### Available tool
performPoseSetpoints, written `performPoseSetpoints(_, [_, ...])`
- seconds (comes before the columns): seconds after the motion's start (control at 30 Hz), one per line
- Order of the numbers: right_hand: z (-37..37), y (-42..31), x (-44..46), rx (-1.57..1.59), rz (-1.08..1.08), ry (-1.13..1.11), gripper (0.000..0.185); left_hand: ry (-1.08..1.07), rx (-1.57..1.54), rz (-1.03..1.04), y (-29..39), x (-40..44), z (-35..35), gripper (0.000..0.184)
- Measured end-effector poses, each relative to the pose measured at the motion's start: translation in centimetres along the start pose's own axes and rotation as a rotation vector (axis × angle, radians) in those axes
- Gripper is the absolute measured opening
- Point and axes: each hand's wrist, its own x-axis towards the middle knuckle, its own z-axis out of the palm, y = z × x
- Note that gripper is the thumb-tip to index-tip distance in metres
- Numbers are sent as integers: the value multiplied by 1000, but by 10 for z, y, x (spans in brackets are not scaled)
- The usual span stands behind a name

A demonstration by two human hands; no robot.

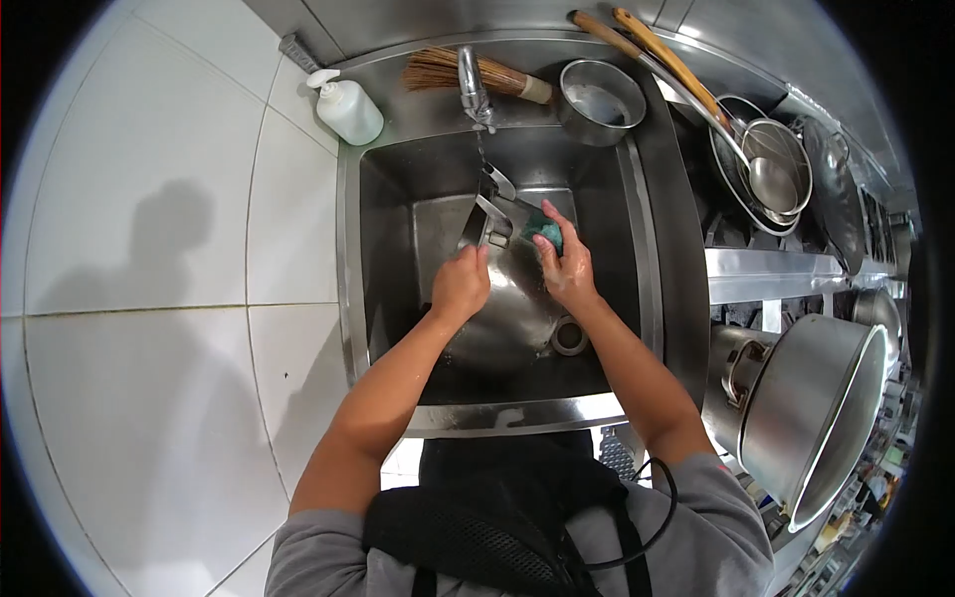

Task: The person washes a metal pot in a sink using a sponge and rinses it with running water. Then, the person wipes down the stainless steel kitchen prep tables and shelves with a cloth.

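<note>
My left hand (462, 283) is closed around a shiny metal utensil (487, 221) with bent, curved parts, held tilted over the sink; its exact kind does not show. In my right hand (568, 267) is a green scouring pad (544, 230), gripped between thumb and fingers just right of the utensil. Both hands are inside the steel sink (398, 383). A thin stream of water falls from the faucet (473, 88) behind the utensil's far end. Soap suds show on my right hand.
A white pump bottle (350, 111) stands at the back left. Behind the faucet lies a straw brush (477, 74), with a metal pot (601, 101) beside it. Strainers and a ladle (772, 184) rest on the stove at right, above a large pot (811, 408). A round drain fitting (569, 336) sits in the sink.
</note>
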Motion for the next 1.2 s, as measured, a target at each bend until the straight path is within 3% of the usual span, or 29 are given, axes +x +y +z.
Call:
performPoseSetpoints(0.07, [13,7,8,-56,-581,184,46,17,-6,35,-2,1,0,37])
performPoseSetpoints(0.17, [23,20,8,-295,-630,109,41,39,-14,30,-4,9,2,39])
performPoseSetpoints(0.33, [20,31,32,-321,-477,139,33,63,14,-1,-17,45,5,41])
performPoseSetpoints(0.4, [15,9,49,-346,-170,64,32,54,113,16,-25,67,5,40])
performPoseSetpoints(0.57, [38,-15,95,-404,-321,135,46,31,132,7,-25,95,-1,38])
performPoseSetpoints(0.67, [54,-6,125,-632,-145,122,49,-20,110,-36,-22,100,0,37])
performPoseSetpoints(0.93, [77,-17,168,-511,-330,210,47,-44,45,-95,-23,95,10,33])
performPoseSetpoints(1.0, [76,9,171,-583,-297,197,47,-16,36,-9,-30,101,9,33])
performPoseSetpoints(1.07, [70,23,158,-454,-342,254,48,-43,40,-30,-20,106,8,33])
performPoseSetpoints(1.2, [59,0,167,-471,-182,122,46,-130,29,-70,-19,108,4,33])
